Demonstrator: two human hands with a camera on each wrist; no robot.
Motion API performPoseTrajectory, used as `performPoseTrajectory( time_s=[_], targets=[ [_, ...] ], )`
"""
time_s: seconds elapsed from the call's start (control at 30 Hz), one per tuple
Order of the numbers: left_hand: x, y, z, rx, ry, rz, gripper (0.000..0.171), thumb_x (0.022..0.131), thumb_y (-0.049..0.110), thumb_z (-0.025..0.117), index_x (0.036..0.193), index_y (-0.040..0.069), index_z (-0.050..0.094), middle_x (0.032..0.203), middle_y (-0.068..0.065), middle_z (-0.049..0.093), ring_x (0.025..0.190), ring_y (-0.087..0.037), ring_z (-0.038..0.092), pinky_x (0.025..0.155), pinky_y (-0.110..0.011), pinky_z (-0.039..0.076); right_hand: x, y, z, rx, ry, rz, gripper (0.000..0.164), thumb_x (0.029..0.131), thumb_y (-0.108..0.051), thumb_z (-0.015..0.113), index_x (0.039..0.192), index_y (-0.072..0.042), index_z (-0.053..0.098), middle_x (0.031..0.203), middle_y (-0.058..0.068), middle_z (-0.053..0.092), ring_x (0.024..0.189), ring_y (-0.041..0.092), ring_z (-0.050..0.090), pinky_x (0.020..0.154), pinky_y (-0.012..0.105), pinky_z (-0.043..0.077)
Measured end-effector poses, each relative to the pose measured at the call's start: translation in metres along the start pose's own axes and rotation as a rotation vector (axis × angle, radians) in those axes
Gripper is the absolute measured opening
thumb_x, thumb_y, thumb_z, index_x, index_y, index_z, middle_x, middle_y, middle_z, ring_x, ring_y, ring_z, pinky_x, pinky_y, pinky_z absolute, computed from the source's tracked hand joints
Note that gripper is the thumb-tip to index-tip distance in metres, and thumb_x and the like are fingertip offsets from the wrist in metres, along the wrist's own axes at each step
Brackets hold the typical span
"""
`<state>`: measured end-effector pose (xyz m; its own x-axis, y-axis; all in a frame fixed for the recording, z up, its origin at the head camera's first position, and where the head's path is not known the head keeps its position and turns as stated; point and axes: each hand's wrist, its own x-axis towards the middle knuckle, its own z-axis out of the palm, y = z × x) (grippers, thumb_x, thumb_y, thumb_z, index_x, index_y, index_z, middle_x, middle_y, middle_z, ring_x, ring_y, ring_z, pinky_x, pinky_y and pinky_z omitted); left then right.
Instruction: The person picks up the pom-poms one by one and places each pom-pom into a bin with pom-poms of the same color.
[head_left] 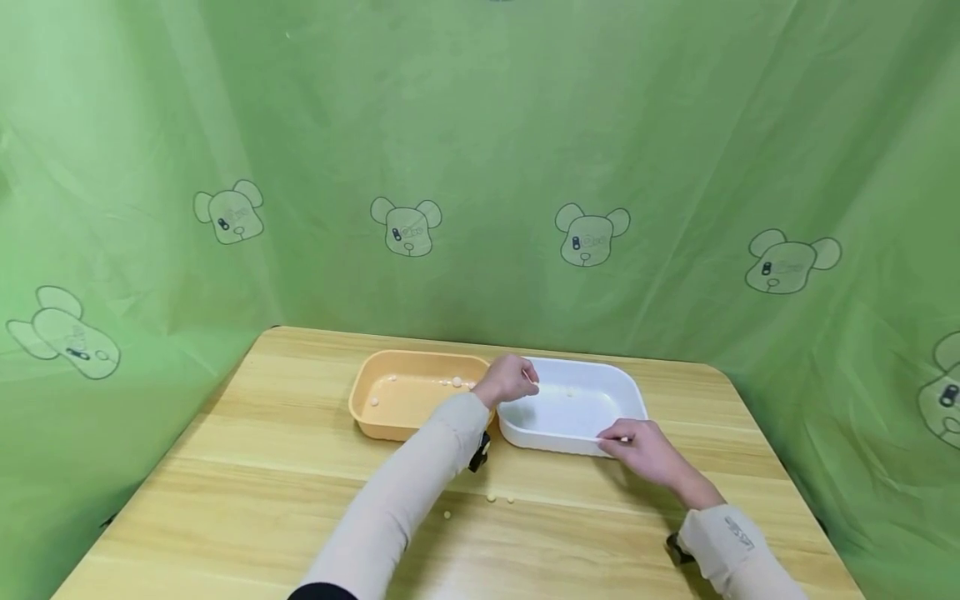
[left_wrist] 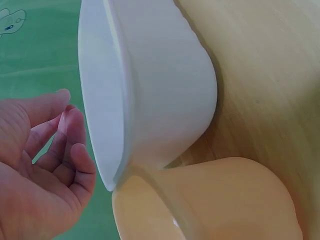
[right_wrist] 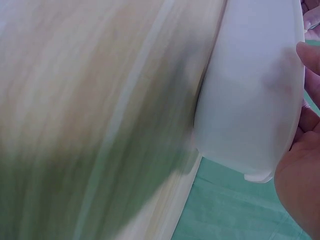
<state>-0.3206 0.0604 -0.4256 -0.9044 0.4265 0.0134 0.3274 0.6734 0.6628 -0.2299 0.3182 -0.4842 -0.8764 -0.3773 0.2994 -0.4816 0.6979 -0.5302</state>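
Observation:
My left hand (head_left: pixel 510 380) is over the left end of a white plastic tray (head_left: pixel 555 443), fingers curled, thumb and fingertips together. A tiny pale ball (right_wrist: pixel 306 31) seems to be pinched at its fingertips; the left wrist view does not show it clearly. At the tray's near right corner, my right hand (head_left: pixel 643 450) grips the rim between thumb and fingers. Inside the white tray lies a small pale-yellow piece (head_left: pixel 570 392). An orange tray (head_left: pixel 382 432) stands against its left side, partly behind my left forearm, with several small pale balls (head_left: pixel 457 382) on its floor.
On the wooden table (head_left: pixel 247 467), in front of the trays, lie small pale-yellow balls (head_left: pixel 491 498) beside my left forearm. A green curtain (head_left: pixel 480 100) with bear-head prints surrounds the table at the back and sides. Both wrists carry black camera mounts (head_left: pixel 480 452).

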Motion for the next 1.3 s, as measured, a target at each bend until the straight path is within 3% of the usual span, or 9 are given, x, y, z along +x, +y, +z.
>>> performPoseTrajectory(
  time_s=[0.5, 0.73, 1.0, 1.17, 1.3],
  targets=[
    [0.001, -0.009, 0.009, 0.005, 0.035, -0.074, 0.005, 0.082, 0.011, 0.071, 0.085, 0.008, 0.069, 0.08, 0.001, 0.063, 0.073, -0.012, 0.056, 0.064, -0.021, 0.046, 0.004, -0.002, 0.002, -0.01, -0.008, -0.015, 0.005, 0.086, -0.013, 0.07, 0.087, -0.015, 0.074, 0.079, -0.013, 0.065, 0.073, 0.004, 0.059, 0.067, 0.027, 0.051],
    [-0.001, -0.014, 0.003, -0.096, 0.053, -0.074, 0.005, 0.083, 0.006, 0.069, 0.088, 0.005, 0.069, 0.078, -0.001, 0.064, 0.07, -0.012, 0.057, 0.063, -0.021, 0.047, 0.005, -0.001, 0.004, -0.015, 0.009, -0.015, 0.005, 0.084, -0.011, 0.071, 0.086, -0.014, 0.075, 0.078, -0.014, 0.064, 0.072, 0.003, 0.058, 0.066, 0.026, 0.051],
    [-0.014, -0.017, -0.017, -0.184, 0.0, 0.011, 0.008, 0.084, 0.006, 0.067, 0.092, 0.002, 0.068, 0.079, -0.003, 0.064, 0.07, -0.012, 0.059, 0.062, -0.021, 0.048, 0.003, -0.002, 0.001, -0.013, -0.004, 0.008, 0.005, 0.085, -0.011, 0.07, 0.088, -0.014, 0.074, 0.079, -0.013, 0.064, 0.072, 0.004, 0.058, 0.066, 0.026, 0.051],
    [-0.034, -0.022, -0.031, -0.204, -0.04, 0.076, 0.007, 0.086, 0.005, 0.066, 0.091, 0.001, 0.069, 0.079, -0.003, 0.064, 0.07, -0.011, 0.059, 0.063, -0.021, 0.049, 0.003, 0.0, 0.001, -0.012, -0.005, 0.037, 0.006, 0.084, -0.011, 0.071, 0.087, -0.014, 0.074, 0.078, -0.014, 0.064, 0.071, 0.003, 0.057, 0.066, 0.025, 0.05],
    [-0.053, -0.023, -0.039, -0.164, -0.079, 0.166, 0.006, 0.085, 0.005, 0.068, 0.09, 0.001, 0.069, 0.079, -0.002, 0.066, 0.072, -0.01, 0.06, 0.066, -0.02, 0.05, 0.002, 0.002, 0.001, -0.013, 0.006, 0.037, 0.006, 0.083, -0.01, 0.071, 0.086, -0.014, 0.075, 0.077, -0.014, 0.064, 0.071, 0.003, 0.058, 0.067, 0.026, 0.051]
  ],
)
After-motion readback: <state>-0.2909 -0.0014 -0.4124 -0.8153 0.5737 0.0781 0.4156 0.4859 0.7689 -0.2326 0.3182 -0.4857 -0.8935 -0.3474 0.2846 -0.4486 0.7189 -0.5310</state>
